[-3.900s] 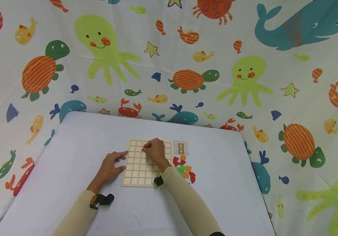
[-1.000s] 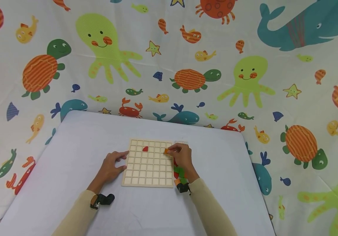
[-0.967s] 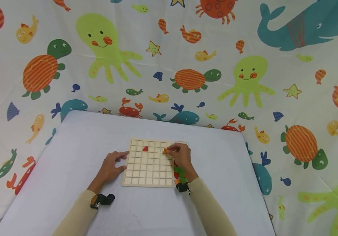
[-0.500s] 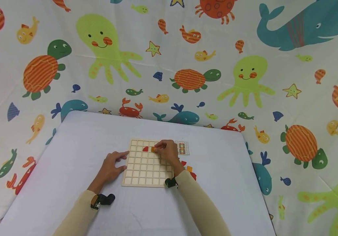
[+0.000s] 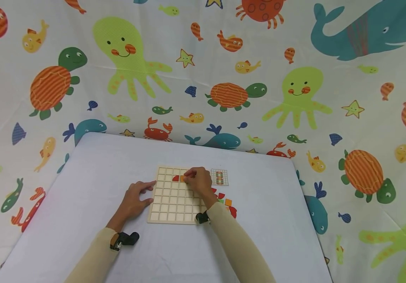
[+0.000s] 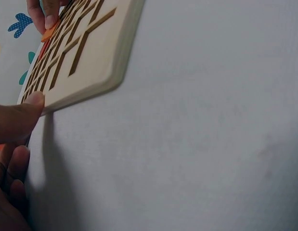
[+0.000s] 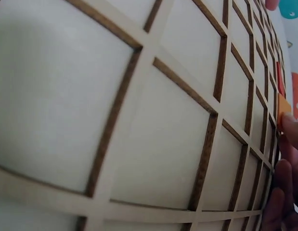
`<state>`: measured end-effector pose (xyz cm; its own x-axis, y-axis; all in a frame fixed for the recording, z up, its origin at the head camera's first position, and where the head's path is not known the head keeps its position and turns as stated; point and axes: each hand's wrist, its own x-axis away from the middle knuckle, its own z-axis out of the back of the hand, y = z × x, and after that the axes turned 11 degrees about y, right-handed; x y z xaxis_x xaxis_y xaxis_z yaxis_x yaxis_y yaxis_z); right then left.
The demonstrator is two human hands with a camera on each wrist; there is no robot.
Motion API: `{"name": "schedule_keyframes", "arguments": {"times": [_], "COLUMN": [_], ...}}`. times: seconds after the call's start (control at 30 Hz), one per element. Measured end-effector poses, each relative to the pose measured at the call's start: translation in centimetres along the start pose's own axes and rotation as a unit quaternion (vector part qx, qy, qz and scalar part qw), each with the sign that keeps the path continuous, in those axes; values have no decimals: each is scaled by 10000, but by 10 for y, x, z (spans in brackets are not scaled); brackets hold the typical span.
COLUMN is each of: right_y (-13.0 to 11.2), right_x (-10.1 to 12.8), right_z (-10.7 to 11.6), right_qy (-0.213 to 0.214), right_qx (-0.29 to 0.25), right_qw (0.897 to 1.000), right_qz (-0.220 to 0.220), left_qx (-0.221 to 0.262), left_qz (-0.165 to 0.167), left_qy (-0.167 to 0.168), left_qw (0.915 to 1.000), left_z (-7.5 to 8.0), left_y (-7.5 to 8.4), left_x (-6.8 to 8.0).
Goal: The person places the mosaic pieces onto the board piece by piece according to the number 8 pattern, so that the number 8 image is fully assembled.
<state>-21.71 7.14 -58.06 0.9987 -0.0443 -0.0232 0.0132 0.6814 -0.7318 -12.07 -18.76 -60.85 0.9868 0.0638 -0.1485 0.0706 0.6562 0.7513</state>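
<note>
A wooden grid board (image 5: 169,200) lies on the white-covered table. My right hand (image 5: 199,181) pinches an orange square tile (image 5: 181,178) between thumb and fingers, low over a cell in the second row from the far edge. Just left of that tile, a red quarter-round tile (image 5: 176,178) sits in its own cell. In the right wrist view the orange tile (image 7: 283,105) is tilted against the grid. My left hand (image 5: 133,200) rests at the board's left edge, thumb and fingers spread apart; its thumb (image 6: 33,101) touches the rim in the left wrist view.
Right of the board lies a small pattern card (image 5: 219,177) with a printed grid. Nearer, partly covered by the right forearm, are loose tiles: an orange square (image 5: 228,202), a red piece (image 5: 233,212) and a green one (image 5: 221,201). A sea-animal curtain (image 5: 196,59) hangs behind.
The red quarter-round tile was set down in its cell. My right hand then brought the orange tile leftward across the board to beside it. The left hand has stayed at the edge.
</note>
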Motion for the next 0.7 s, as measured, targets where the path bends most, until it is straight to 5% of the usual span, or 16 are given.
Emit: {"name": "schedule_keyframes", "arguments": {"times": [0.3,0.7], "right_y": [1,25], "right_x": [-2,7], "right_z": [-3,35], "right_qy": [-27,347], "right_qx": [184,-680], "right_qw": [9998,9969], "right_qz": [-29,173], "left_qx": [-10,-12], "left_qz": [-43,-12], "left_qy": [20,-1], "left_qw": [10000,10000], "left_z": [-1,1], "left_y": [-2,1], "left_x": [0,0]}}
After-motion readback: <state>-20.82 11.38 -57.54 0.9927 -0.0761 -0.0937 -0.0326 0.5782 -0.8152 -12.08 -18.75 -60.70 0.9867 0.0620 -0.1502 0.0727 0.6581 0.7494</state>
